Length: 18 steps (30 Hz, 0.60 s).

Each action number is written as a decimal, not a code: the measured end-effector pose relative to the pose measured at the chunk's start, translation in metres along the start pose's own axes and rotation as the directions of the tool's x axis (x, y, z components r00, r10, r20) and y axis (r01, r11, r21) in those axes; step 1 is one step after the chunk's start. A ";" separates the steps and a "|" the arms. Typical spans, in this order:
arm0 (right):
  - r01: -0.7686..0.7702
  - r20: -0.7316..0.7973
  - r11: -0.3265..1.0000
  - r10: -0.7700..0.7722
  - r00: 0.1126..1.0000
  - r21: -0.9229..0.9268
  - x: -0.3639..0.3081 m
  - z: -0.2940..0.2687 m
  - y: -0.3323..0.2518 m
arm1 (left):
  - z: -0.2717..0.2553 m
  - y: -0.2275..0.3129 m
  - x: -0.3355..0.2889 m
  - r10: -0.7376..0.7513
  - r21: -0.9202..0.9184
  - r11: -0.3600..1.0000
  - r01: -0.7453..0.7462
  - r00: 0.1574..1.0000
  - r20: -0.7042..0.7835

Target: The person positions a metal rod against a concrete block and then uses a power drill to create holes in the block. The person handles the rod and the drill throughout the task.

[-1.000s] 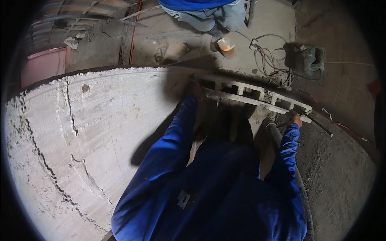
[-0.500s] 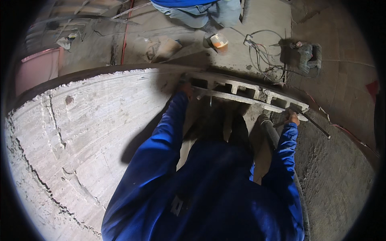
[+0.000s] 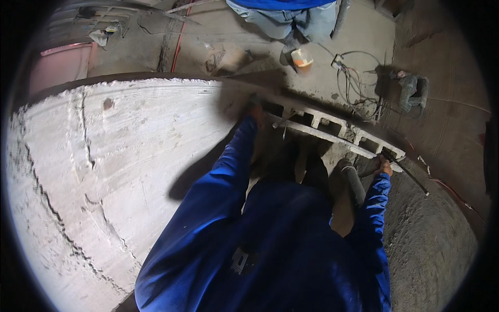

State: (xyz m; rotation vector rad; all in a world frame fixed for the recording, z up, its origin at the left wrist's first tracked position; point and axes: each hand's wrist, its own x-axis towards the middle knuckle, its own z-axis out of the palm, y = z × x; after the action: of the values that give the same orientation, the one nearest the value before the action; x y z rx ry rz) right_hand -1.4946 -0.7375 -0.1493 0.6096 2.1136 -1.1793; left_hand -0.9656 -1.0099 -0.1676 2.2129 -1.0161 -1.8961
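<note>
Head view, looking down a plastered wall (image 3: 119, 171), pale grey, cracked, filling 7 to 10 o'clock. At 11 o'clock past its top edge sits a pinkish panel (image 3: 57, 67) on the concrete floor (image 3: 358, 36), plus some scattered debris, too blurred to name.

Left hand (image 3: 255, 110) just above centre, arm in a blue sleeve (image 3: 218, 182) stretched up along the wall, fingers wrapped over the near end of a hollow concrete block (image 3: 332, 130) (3 cavities showing, maybe more, shadowed). Grip looks closed on the block's end, though the hand is dark and partly in shadow.

Block lies on top of the wall, running from centre out toward 3 o'clock, tilted downward to the right in the picture.

At 12 o'clock another person (image 3: 286, 15) stands on the floor, blue top and jeans, only the lower body seen; an orange-and-white cup (image 3: 302, 58) beside their feet. At 1 o'clock a loose tangle of cable (image 3: 358, 88), and a power tool (image 3: 413, 93) just right of it.

Right hand (image 3: 383, 167) at 3 o'clock, closed around the far end of the block, touching a thin dark rod (image 3: 410, 177) that sticks out toward 4 o'clock. Rough rendered surface (image 3: 431, 244) fills 4 to 5 o'clock.
</note>
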 end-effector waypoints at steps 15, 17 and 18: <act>-0.113 0.053 0.991 0.117 0.992 -0.068 0.024 -0.001 0.003 | 0.001 -0.024 0.043 0.182 0.703 0.701 -0.118 0.983 -0.017; -0.114 0.068 0.987 0.123 0.990 -0.112 0.035 -0.002 0.005 | -0.002 -0.031 0.045 0.413 0.876 0.421 -0.235 0.910 0.046; 0.060 0.152 0.997 -0.065 0.986 0.040 0.034 -0.003 0.010 | 0.002 -0.032 0.047 0.509 0.887 0.352 -0.299 0.856 0.087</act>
State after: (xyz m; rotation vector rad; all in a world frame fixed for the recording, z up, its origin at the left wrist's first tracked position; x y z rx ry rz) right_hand -1.5122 -0.7273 -0.1787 0.4561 1.9989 -1.2587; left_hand -0.9518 -1.0081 -0.2231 2.0336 -2.6575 -0.8843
